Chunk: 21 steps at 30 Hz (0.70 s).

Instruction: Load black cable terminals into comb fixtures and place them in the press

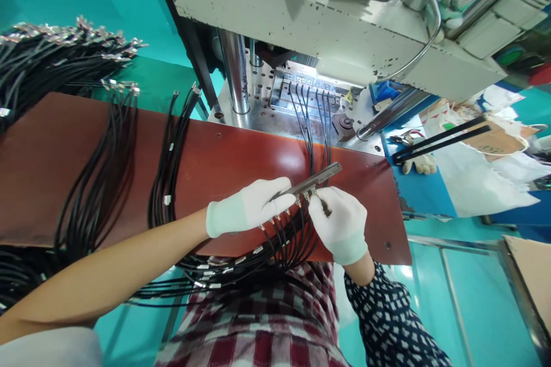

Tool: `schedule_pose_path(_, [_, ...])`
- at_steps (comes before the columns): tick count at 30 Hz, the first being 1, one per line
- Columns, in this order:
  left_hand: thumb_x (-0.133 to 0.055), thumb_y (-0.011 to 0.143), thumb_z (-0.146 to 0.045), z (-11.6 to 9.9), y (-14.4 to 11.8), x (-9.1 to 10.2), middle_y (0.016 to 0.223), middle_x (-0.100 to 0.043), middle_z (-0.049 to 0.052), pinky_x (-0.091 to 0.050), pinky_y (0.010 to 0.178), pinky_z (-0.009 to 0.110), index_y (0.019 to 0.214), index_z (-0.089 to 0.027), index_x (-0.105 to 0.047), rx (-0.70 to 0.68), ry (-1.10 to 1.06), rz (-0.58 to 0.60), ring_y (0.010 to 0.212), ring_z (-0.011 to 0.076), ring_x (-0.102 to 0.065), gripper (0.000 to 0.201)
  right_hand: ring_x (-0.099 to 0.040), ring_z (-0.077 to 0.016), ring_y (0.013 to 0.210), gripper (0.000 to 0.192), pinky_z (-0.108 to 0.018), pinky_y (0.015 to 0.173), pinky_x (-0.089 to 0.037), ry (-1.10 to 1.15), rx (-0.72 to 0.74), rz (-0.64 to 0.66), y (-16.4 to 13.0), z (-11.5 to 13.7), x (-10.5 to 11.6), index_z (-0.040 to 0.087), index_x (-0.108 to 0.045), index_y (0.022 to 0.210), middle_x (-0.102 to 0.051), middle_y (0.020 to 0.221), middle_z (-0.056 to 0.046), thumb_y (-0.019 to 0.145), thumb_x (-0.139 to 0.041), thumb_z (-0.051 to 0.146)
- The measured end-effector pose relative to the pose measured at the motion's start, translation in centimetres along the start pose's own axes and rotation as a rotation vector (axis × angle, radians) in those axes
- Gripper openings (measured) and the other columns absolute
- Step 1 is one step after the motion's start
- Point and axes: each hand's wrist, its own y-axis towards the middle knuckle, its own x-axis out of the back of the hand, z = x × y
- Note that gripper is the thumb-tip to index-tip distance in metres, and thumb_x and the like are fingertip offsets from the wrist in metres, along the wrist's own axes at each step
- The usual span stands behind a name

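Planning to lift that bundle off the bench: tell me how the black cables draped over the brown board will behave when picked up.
Probably floppy: the black cables sag in loops over the brown board and hang off its edge. Likely to tangle, since many strands lie bunched and crossing. Their small metal ends may snag on each other.

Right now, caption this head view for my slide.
Gloved left hand steadies a metal bar while right hand seats black cables.

2 gloved hands [252,206], 1 metal bar [316,179], 1 brown board [241,155]
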Motion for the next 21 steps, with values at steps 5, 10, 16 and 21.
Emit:
schedule_pose_path(5, [-0.034,0.100,-0.051,0.0,0.1,-0.1,0.071,-0.047,-0.004,-0.032,0.064,0.028,0.083,-0.018,-0.046,-0.003,0.008,-0.007,0.064,0.0116,-0.042,0.039,-0.049,-0.0124,0.060,0.026,-0.028,0.063,-0.034,-0.015,-0.011,0.023,-0.1,-0.1,0.0,0.018,-0.058,0.063,-0.056,0.060,0.000,0.088,-0.053,0.019])
schedule_pose_path(10, [-0.036,0.099,-0.054,-0.3,0.0,0.0,0.068,-0.046,-0.005,-0.032,0.061,0.027,0.080,-0.018,-0.045,0.041,-0.064,-0.001,0.062,0.0110,-0.041,0.042,-0.059,-0.0139,0.070,0.014,-0.028,0.071,-0.041,0.012,-0.060,-0.048,-1.4,0.3,1.2,0.021,-0.071,0.096,-0.070,0.087,-0.002,0.090,-0.061,0.029])
schedule_pose_path(16, [-0.036,0.099,-0.054,0.1,0.0,-0.3,0.067,-0.045,-0.005,-0.031,0.060,0.027,0.078,-0.018,-0.042,0.034,-0.042,-0.039,0.062,0.0105,-0.039,0.042,-0.059,-0.0169,0.075,0.009,-0.033,0.070,-0.035,-0.174,0.039,-0.091,-1.8,1.2,0.9,0.025,-0.072,0.089,-0.068,0.082,0.000,0.087,-0.066,0.031])
schedule_pose_path(21, [-0.036,0.100,-0.051,0.0,0.1,-0.3,0.065,-0.041,-0.006,-0.029,0.058,0.027,0.078,-0.018,-0.041,0.015,-0.039,-0.027,0.060,0.0100,-0.036,0.039,-0.050,-0.0133,0.063,0.014,-0.031,0.067,-0.035,-0.138,0.004,-0.150,-1.0,1.4,-0.4,0.021,-0.061,0.068,-0.059,0.068,0.001,0.081,-0.065,0.021])
